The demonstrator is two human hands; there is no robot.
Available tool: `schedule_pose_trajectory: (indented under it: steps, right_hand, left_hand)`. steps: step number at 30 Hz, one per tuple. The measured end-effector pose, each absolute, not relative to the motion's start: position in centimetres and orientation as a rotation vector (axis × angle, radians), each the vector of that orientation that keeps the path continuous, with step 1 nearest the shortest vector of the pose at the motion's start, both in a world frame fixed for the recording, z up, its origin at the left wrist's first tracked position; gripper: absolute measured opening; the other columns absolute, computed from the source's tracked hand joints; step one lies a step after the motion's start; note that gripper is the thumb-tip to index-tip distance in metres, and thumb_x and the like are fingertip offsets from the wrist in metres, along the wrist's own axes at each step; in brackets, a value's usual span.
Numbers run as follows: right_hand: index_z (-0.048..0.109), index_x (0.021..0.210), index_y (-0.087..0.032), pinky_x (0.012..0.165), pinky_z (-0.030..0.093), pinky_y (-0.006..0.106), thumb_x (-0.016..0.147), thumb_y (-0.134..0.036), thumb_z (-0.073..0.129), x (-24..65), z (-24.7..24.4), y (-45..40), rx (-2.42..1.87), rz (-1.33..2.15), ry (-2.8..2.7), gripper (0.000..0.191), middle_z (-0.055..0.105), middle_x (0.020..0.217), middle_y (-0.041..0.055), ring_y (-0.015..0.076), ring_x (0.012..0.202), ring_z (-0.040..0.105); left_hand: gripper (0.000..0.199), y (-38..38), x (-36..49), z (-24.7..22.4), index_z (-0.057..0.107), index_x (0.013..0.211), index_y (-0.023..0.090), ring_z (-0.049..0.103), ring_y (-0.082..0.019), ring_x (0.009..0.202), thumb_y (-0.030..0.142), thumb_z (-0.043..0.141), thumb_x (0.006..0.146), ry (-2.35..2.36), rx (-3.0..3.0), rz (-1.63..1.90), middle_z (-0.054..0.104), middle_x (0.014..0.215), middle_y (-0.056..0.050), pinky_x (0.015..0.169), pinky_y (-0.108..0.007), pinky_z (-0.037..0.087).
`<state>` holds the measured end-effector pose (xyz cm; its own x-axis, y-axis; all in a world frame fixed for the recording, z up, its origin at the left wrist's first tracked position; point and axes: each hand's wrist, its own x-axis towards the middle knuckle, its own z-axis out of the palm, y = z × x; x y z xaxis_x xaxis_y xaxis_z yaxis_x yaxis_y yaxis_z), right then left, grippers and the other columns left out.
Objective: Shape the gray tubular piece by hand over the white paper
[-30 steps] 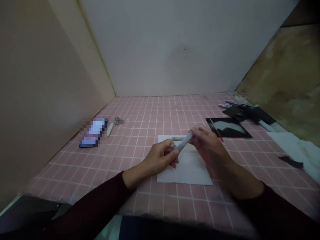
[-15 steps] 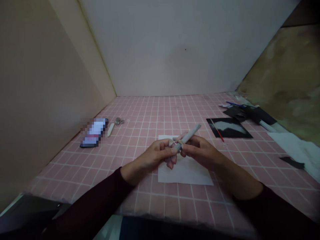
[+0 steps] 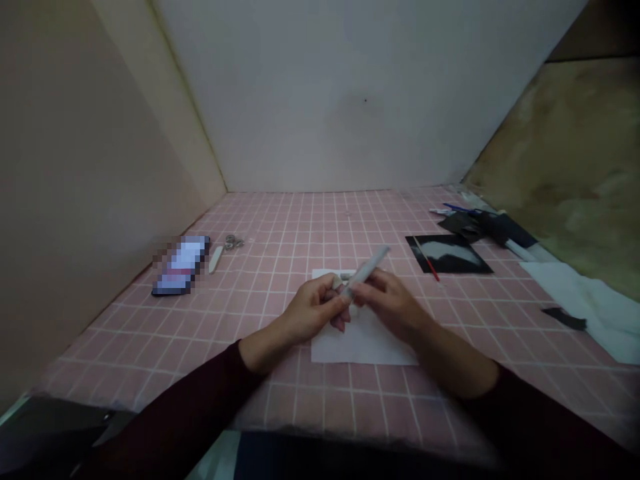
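A slim pale grey stick, maybe a rolled paper tube, slants up to the right above a white sheet on the table. My left hand pinches its lower end between thumb and fingers, with a small beige piece by the fingertips. My right hand has closed fingers against the middle of the stick, slightly blurred. A short grey bit shows just behind the hands; whether it is joined to anything is unclear.
A phone, a white strip and small scissors lie left. On the right are a black sheet with a red brush, dark scraps and white paper.
The view has shifted slightly, so the table items appear a little further left. My right fingers have changed their hold along the stick, and its upper end is still raised.
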<state>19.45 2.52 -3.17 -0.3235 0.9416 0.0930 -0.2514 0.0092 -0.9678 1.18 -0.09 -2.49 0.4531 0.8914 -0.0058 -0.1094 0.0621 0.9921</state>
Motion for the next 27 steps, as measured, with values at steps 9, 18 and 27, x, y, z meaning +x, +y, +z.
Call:
schedule_pose_trajectory:
  steps: [9, 18, 27]
  right_hand:
    - [0.057, 0.067, -0.019, 0.058, 0.035, 0.027, 0.070, -0.038, 0.083, 20.4, -2.8, 3.6, -0.789, 1.449, -1.032, 0.032, 0.047, 0.060, -0.0063, 0.0093, 0.057, 0.042]
    - [0.056, 0.071, -0.020, 0.061, 0.036, 0.028, 0.069, -0.039, 0.083, 19.9, -3.0, 3.4, -0.825, 1.506, -1.049, 0.033, 0.049, 0.064, -0.0057, 0.0102, 0.059, 0.042]
    - [0.061, 0.076, -0.020, 0.060, 0.036, 0.028, 0.070, -0.040, 0.083, 19.0, -3.2, 2.8, -0.832, 1.600, -1.140, 0.031, 0.056, 0.070, -0.0027, 0.0117, 0.063, 0.046]
  left_hand:
    - [0.033, -0.4, 1.4, -2.3, 0.049, 0.080, 0.017, 0.060, -0.009, 0.053, 0.043, 0.069, 0.086, 0.876, 1.386, 0.868, 0.064, 0.064, 0.000, 0.053, -0.021, 0.049]
    - [0.023, -0.4, 1.0, -2.8, 0.052, 0.081, 0.017, 0.062, -0.010, 0.057, 0.035, 0.062, 0.093, 0.960, 1.587, 0.870, 0.065, 0.068, -0.001, 0.057, -0.022, 0.051]
    - [0.016, -0.4, 0.9, -3.1, 0.055, 0.085, 0.017, 0.063, -0.012, 0.061, 0.030, 0.060, 0.094, 1.010, 1.670, 0.944, 0.065, 0.071, -0.001, 0.059, -0.022, 0.052]
